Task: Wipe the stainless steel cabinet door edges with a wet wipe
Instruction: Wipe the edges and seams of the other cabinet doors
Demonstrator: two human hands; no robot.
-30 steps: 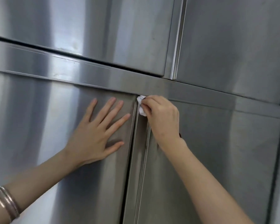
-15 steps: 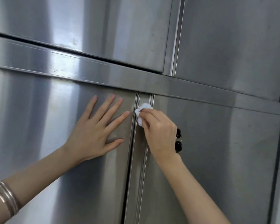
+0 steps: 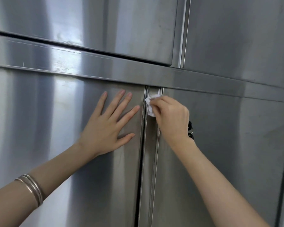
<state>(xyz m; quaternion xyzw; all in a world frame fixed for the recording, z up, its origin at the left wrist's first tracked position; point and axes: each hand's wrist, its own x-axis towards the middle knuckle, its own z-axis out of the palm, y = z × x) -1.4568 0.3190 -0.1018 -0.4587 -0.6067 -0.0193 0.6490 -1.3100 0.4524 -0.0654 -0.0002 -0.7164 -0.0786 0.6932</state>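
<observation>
My right hand (image 3: pixel 170 118) fingers clamp the crumpled white wet wipe (image 3: pixel 151 104). It has slid from the horizontal stainless steel rail (image 3: pixel 203 81) to just below it, along the stainless steel cabinet door edge (image 3: pixel 143 161). My left hand (image 3: pixel 105 128) lies splayed flat. Most of the edge looks unwiped.

Crumpled white wipe (image 3: pixel 150 104) against door edge (image 3: pixel 143 145)

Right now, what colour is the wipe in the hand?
White. The wet wipe, pinched by the right hand, shows best in the head view.
</observation>
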